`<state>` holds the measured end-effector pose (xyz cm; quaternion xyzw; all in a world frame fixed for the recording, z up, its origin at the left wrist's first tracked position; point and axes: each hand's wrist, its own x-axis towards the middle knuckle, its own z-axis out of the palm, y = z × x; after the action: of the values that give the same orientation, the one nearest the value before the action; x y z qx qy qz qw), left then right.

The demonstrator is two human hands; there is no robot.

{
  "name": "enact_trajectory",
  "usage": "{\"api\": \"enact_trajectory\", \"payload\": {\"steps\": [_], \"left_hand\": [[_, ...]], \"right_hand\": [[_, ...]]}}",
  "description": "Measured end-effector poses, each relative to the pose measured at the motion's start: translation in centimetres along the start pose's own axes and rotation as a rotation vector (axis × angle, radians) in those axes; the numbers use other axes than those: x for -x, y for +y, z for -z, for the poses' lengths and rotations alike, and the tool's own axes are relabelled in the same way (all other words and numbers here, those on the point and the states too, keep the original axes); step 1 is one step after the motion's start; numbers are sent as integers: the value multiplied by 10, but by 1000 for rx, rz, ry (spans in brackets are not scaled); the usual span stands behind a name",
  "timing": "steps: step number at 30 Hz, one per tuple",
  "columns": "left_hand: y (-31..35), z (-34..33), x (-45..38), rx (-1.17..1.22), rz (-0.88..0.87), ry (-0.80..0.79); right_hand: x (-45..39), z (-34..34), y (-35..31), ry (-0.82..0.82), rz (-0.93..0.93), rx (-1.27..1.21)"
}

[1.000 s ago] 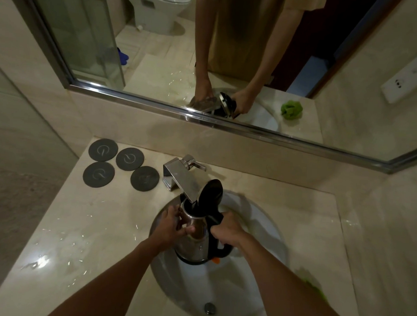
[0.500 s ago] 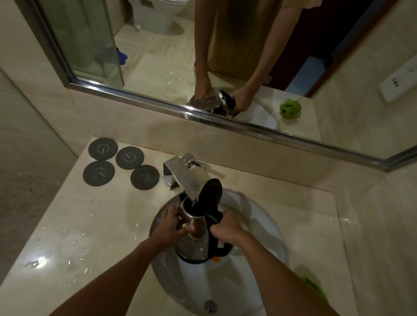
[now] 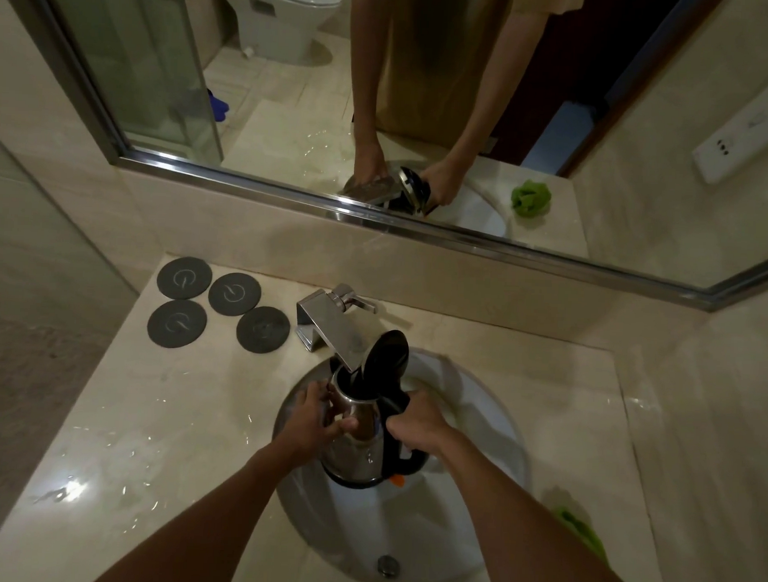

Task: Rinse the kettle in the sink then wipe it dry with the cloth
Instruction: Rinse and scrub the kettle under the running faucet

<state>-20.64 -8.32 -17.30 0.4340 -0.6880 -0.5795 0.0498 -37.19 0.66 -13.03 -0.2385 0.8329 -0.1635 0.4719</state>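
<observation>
Wet marble counter (image 3: 159, 435), mirror (image 3: 293, 91) behind

From where I stand I can read no word, brand or number on anything. The only signs are on the four round dark grey coasters (image 3: 220, 303) lying on the beige marble counter (image 3: 160, 413), to the left of the square chrome tap (image 3: 332, 328): each carries one pale curled mark, like a letter G or a swirl, too faint for me to tell which. The white wall socket panel (image 3: 747, 133) reflected in the steel-framed mirror (image 3: 419, 231), up and to the right of the tap, shows small dark dots and a faint grey symbol I cannot make out.
</observation>
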Motion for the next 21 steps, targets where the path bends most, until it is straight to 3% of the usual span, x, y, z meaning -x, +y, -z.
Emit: {"api": "enact_trajectory", "payload": {"steps": [21], "left_hand": [[-8,-1,-4,-44,-6,9]], "right_hand": [[-2,0,4,-1,-7,-18]]}}
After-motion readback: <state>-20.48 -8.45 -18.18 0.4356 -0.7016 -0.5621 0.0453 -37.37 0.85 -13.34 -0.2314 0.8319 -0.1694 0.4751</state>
